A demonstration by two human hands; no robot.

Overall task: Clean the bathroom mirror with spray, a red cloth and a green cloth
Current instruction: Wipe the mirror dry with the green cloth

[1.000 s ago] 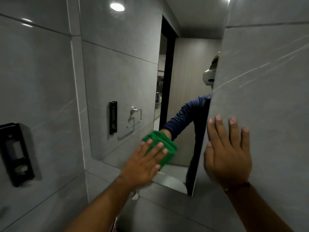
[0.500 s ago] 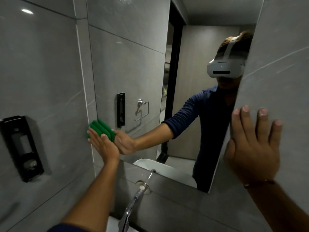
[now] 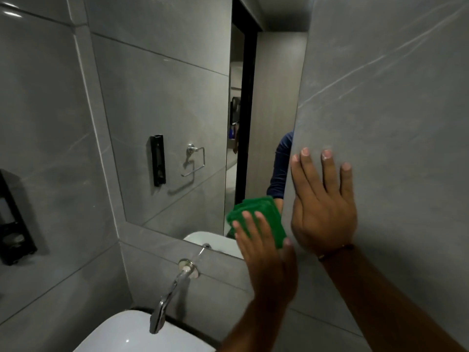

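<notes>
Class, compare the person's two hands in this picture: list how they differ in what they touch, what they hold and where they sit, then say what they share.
1. The left hand presses on the mirror; the right hand rests on the grey wall tile beside it.
2. The left hand covers a folded green cloth; the right hand holds nothing.
3. The left hand sits lower, the right hand higher, with a bracelet at its wrist.
Shared: both lie flat, fingers pointing up.
</notes>
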